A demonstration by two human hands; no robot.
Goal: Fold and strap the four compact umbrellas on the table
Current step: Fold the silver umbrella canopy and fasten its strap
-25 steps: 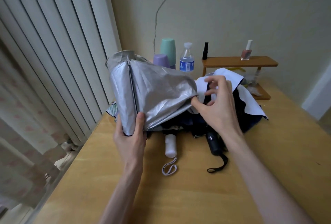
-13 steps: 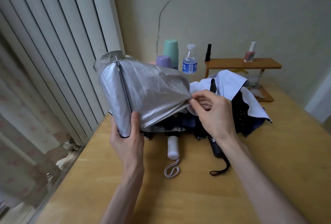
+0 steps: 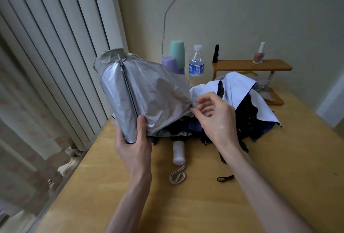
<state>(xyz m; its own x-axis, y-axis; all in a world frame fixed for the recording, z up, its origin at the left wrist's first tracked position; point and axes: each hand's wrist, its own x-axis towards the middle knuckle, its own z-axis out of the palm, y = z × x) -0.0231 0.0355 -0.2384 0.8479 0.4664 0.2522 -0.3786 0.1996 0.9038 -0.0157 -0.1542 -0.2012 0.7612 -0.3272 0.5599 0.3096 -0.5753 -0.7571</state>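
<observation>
1. Several loose canopies, white and navy [image 3: 236,87], lie heaped on the wooden table [image 3: 186,204] just beyond the right fingers. A smooth white handle [image 3: 179,152] with a looped strap lies between both wrists.
2. Left hand [image 3: 133,150]: its fingers clench the lower end of the crinkled silver umbrella [image 3: 149,93], held tilted above the table, beside a dark metal rib.
3. Right hand [image 3: 217,121]: its fingers curl loosely at the silver canopy's edge, thumb touching the fabric. I cannot tell whether they pinch it.
4. Behind the fingers stand a capped clear water bottle [image 3: 196,65], a mint cup [image 3: 176,52] and a lilac cup [image 3: 169,63]. A wooden shelf [image 3: 251,64] carries a nail polish bottle [image 3: 259,55].
</observation>
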